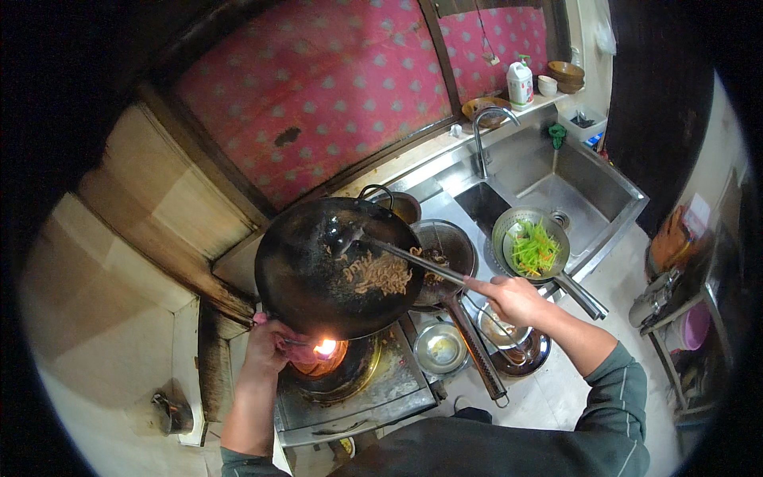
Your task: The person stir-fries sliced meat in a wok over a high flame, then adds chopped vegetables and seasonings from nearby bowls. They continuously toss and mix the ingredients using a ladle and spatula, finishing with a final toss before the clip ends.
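My left hand (265, 347) grips the near handle of a black wok (292, 280) through a pink cloth (301, 356). The wok is raised off the burner and tilted to the right. Browned shredded meat (381, 275) lies towards its right side. My right hand (517, 303) is closed around the long handle of a metal cooking ladle (417, 260), whose head rests inside the wok. Beside the wok's right rim sits a fine-mesh strainer (462, 241) with some dark bits of food in it. A flame (325, 347) burns under the wok's near edge.
A perforated ladle (499, 235) with green shreds (534, 250) sits by the steel sink (596, 197). A metal bowl (441, 349) and a dark pot (530, 358) stand near the stove (381, 387). The strainer's handle (477, 352) juts towards me. A faucet (480, 146) rises behind.
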{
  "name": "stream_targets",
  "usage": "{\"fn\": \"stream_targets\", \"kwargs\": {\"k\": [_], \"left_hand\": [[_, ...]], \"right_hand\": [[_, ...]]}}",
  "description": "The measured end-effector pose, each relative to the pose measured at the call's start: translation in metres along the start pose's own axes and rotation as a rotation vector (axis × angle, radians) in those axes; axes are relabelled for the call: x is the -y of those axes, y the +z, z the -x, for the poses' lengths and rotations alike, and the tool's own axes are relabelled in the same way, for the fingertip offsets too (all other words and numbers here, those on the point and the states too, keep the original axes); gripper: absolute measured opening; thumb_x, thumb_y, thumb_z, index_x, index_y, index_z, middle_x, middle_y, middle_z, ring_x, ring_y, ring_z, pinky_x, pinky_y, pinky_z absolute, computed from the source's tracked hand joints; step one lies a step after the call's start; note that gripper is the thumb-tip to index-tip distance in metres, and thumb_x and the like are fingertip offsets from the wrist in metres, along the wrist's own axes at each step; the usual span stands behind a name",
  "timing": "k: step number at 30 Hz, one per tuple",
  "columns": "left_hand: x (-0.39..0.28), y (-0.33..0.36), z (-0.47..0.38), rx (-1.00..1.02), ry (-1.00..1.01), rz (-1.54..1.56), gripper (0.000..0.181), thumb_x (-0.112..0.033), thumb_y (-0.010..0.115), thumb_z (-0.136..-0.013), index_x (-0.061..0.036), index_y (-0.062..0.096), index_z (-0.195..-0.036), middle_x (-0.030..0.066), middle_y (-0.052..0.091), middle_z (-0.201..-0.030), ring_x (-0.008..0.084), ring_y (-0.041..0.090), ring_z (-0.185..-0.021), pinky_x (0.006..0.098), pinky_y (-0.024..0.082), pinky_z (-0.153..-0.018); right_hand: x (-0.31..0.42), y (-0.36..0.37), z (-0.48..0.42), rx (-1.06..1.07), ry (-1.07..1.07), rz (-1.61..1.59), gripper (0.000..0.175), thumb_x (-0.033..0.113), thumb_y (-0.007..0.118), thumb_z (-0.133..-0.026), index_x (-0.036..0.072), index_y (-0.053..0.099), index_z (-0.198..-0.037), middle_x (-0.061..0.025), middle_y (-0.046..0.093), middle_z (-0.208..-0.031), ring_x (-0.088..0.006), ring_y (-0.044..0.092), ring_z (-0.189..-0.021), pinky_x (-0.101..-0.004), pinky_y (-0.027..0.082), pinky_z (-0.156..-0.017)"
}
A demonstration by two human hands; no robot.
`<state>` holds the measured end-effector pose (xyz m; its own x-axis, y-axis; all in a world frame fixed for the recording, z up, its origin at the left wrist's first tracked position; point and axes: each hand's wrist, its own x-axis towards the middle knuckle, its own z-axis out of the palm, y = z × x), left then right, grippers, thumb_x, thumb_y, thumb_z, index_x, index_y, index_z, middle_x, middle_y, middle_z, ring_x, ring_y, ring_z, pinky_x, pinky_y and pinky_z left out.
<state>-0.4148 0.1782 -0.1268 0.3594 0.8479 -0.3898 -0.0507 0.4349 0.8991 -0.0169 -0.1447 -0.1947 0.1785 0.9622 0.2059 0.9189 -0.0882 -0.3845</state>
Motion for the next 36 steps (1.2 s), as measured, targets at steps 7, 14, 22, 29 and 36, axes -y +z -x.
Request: {"fn": "stream_targets", "kwargs": {"k": [7,14,22,29,36], "left_hand": [[0.032,-0.011,0.01,0.037,0.034,0.263,0.031,0.01,0.05,-0.076,0.0008,0.06,-0.105,0.018,0.065,-0.099,0.0351,0.068,-0.077,0.0512,0.063,-0.067],[0.068,-0.054,0.012,-0.046,-0.001,0.428,0.022,0.01,0.05,-0.075,0.0027,0.063,-0.092,0.0182,0.067,-0.096,0.0321,0.068,-0.08,0.0466,0.063,-0.072],[0.134,-0.136,0.027,-0.002,-0.029,0.595,0.013,0.005,0.05,-0.074,-0.0063,0.046,-0.079,0.0201,0.058,-0.079,0.046,0.065,-0.072,0.0676,0.059,-0.076],[0.192,-0.233,0.031,0.329,-0.305,0.931,0.01,0.002,0.051,-0.072,-0.0063,0.047,-0.073,0.0162,0.061,-0.081,0.0353,0.069,-0.074,0.0535,0.062,-0.076],[0.234,-0.251,0.04,-0.072,-0.162,0.628,0.052,0.003,0.051,-0.078,-0.0116,0.027,-0.122,0.0277,0.055,-0.091,0.053,0.064,-0.076,0.0749,0.056,-0.072]], "right_hand": [[0.025,-0.04,0.03,0.172,0.2,-0.414,0.066,-0.001,0.06,-0.084,0.006,0.049,-0.148,-0.0272,0.067,-0.123,-0.042,0.066,-0.111,-0.0437,0.052,-0.1],[0.101,-0.053,0.068,0.405,0.409,-0.718,0.069,0.005,0.065,-0.09,0.009,0.041,-0.155,-0.0185,0.071,-0.12,-0.017,0.067,-0.107,-0.0328,0.052,-0.096],[0.205,0.015,0.026,0.413,0.123,-0.374,0.064,0.012,0.059,-0.094,0.009,0.039,-0.155,-0.0304,0.067,-0.109,-0.0438,0.067,-0.098,-0.0486,0.051,-0.091],[0.195,0.034,0.005,0.194,0.092,-0.15,0.053,0.042,0.063,-0.098,-0.001,0.064,-0.129,-0.0282,0.066,-0.122,-0.0385,0.063,-0.116,-0.0459,0.05,-0.102],[0.104,0.052,0.049,0.208,0.944,-1.302,0.018,0.005,0.052,-0.099,-0.003,0.052,-0.115,-0.0161,0.068,-0.088,-0.0176,0.061,-0.057,-0.0307,0.049,-0.043]]}}
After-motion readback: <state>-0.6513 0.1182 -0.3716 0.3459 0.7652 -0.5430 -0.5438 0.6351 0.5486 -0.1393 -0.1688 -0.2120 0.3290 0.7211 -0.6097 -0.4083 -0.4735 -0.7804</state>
